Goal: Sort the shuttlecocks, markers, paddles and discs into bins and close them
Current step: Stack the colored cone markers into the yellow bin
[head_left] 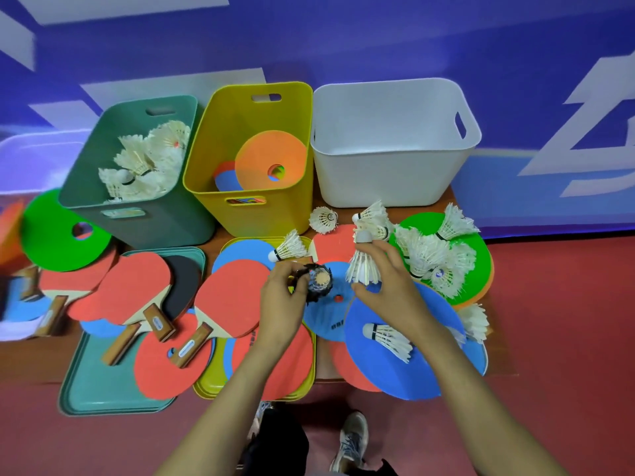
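Observation:
My left hand [280,297] grips a black shuttlecock [318,281] over the discs at the table's middle. My right hand [385,286] pinches a white shuttlecock [362,271], with more white shuttlecocks [372,223] stacked above its fingers. A green bin [89,201] holds several white shuttlecocks. The yellow bin [299,108] holds an orange disc [261,159] and other discs. The white bin [388,173] shows nothing inside. Red paddles [137,290] lie at the left, partly on a teal lid [103,393]. Loose shuttlecocks [433,259] lie on a green disc [481,252] at the right.
A yellow lid [202,389] lies under red and blue discs. A big blue disc [395,369] bears one shuttlecock [388,338] at the front right. Another green disc [51,242] leans at the left. My shoes [350,441] stand on the red floor below.

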Demonstrator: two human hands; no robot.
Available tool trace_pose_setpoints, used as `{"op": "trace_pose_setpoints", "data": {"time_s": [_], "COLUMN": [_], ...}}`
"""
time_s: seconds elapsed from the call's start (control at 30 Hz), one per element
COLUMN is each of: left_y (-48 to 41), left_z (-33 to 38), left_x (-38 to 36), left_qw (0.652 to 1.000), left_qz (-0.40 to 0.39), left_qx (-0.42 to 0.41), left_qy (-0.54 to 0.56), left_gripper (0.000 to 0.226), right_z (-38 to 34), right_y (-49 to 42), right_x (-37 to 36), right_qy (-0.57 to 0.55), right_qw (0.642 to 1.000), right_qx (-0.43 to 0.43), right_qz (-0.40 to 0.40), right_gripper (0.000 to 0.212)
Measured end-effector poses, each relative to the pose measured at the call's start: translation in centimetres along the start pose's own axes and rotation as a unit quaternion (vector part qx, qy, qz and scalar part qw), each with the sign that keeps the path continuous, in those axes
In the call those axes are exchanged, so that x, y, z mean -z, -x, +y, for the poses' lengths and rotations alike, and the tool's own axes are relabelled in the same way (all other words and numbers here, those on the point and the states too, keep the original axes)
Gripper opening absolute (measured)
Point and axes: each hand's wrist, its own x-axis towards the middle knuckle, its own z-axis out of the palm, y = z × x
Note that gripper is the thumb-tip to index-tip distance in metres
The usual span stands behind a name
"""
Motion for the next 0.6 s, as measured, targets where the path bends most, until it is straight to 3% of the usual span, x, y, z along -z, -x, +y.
{"op": "trace_pose_setpoints", "data": {"time_s": [0.13,0.27,0.6], "left_y": [-2.1,-5.1,-15.7], "left_z": [0.3,0.3,-4.0], "left_x": [3.2,7.9,22.3], "left_qw": [0.998,0.992,0.969], "left_qz": [0.056,0.119,0.236], "left_qx": [-0.018,-0.046,-0.068], "left_qy": [0.003,0.006,-0.023], "left_gripper": [0.011,0.007,0.012], "right_z": [-2.8,-7.2,-18.9], "right_y": [-2.2,-5.8,-17.3], "right_x": [-1.6,-3.7,-13.0], "right_qy": [-0.033,-0.050,-0.017], "right_qw": [0.998,0.996,0.989], "right_qx": [0.047,0.058,0.148], "right_qz": [0.027,0.050,0.023], "right_gripper": [0.064,0.058,0.050]}}
